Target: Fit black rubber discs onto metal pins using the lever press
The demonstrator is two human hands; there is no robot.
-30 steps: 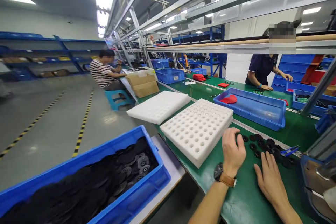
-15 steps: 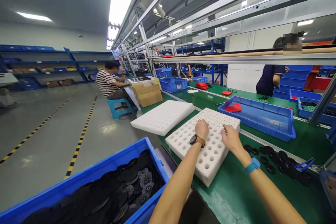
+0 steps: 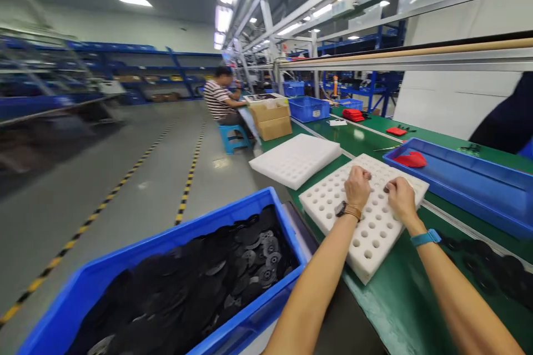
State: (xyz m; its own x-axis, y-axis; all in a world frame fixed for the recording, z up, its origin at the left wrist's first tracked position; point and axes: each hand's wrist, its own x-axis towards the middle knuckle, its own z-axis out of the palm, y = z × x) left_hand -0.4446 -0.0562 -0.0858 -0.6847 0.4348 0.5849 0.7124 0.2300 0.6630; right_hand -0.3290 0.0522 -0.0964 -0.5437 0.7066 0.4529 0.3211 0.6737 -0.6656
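Foam block (image 3: pixel 375 194) between blue bin (image 3: pixel 258 308) and blue tray (image 3: pixel 478 177).
Left hand (image 3: pixel 358 186), right hand (image 3: pixel 401 197) over block; grips curled, contents cannot be told.

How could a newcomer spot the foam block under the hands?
Right of the blue bin of black discs is a green table. On it lies a thick, holed white foam block. Unlike the neighbouring white sheet, it has the left hand and right hand over it.

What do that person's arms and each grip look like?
The left grip and right grip are bare, and no sleeves show. The left arm wears a dark watch with a brown strap; the right arm wears a blue band.
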